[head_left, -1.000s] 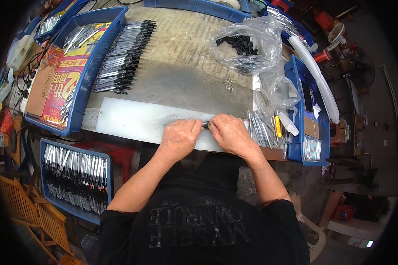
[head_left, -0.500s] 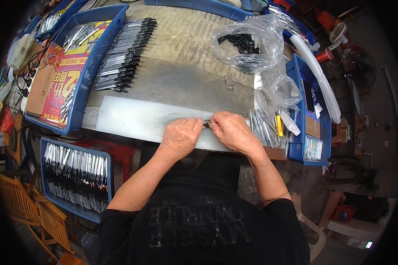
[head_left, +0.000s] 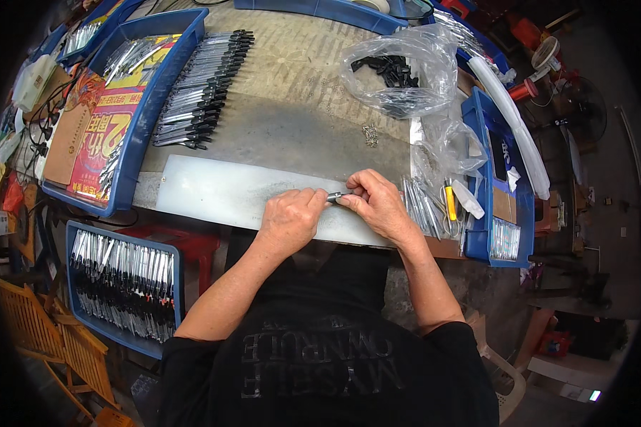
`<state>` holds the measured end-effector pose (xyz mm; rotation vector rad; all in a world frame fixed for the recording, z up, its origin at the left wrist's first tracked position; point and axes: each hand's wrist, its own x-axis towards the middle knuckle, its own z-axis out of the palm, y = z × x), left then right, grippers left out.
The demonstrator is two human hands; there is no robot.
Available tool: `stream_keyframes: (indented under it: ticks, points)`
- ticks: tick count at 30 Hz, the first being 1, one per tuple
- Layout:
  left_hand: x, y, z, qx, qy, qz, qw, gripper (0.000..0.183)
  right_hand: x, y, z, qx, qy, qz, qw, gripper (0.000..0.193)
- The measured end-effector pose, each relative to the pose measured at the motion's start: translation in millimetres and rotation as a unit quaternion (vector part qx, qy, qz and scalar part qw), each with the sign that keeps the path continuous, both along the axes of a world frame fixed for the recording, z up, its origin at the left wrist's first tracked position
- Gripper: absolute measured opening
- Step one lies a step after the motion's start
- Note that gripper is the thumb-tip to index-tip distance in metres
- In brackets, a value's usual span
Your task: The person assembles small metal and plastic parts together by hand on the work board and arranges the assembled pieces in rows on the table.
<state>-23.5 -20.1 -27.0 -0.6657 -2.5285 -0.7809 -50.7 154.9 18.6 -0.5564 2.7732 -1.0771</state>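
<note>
Both my hands meet over a white board (head_left: 214,186) along the table's near edge. In my left hand (head_left: 290,219) a pen (head_left: 334,196) is wrapped in curled fingers, and only its dark grip end shows at the thumb side. My right hand (head_left: 374,204) pinches the tip of that pen between thumb and fingers, the other fingers bent. Most of the barrel is hidden in the left fist. To the right of my right hand lie loose silver pen parts (head_left: 421,206) and a yellow-handled tool (head_left: 449,202).
Rows of black-ended pens (head_left: 205,89) lie beyond the board. A clear bag of black parts (head_left: 388,71) and a little heap of small metal pieces (head_left: 370,135) sit farther right. Blue trays (head_left: 130,160) flank the table; another tray (head_left: 178,299) full of pens stands below left.
My right hand has loosened and shifted slightly right, its fingers lifting so that more of the pen's end shows. The left hand has stayed in place.
</note>
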Motion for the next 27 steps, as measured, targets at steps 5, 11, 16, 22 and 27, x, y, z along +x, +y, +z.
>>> stream_keyframes:
  ticks: [5, 11, 16, 22, 27]
  points:
    - [0, -1, -1, 0.021, -0.003, -0.002, 1.0, 0.015, 2, 5, -3, -0.042, -0.022, 0.016, 0.999, 0.022]
    - [-1, -1, 1, 0.009, 0.003, -0.005, 1.0, 0.012, 4, -1, -12, -0.069, 0.03, 0.033, 0.997, 0.019]
    - [-1, -3, -1, 0.005, 0.013, -0.004, 1.0, 0.011, 5, -9, -12, -0.074, -0.007, 0.016, 0.997, 0.017]
    - [-1, -5, 2, 0.056, 0.025, -0.035, 0.997, 0.011, 9, -12, -9, -0.1, -0.007, 0.01, 0.995, 0.015]
    - [1, -5, 0, 0.056, 0.043, -0.037, 0.997, 0.011, 17, -15, -16, -0.126, 0.031, -0.031, 0.991, 0.015]
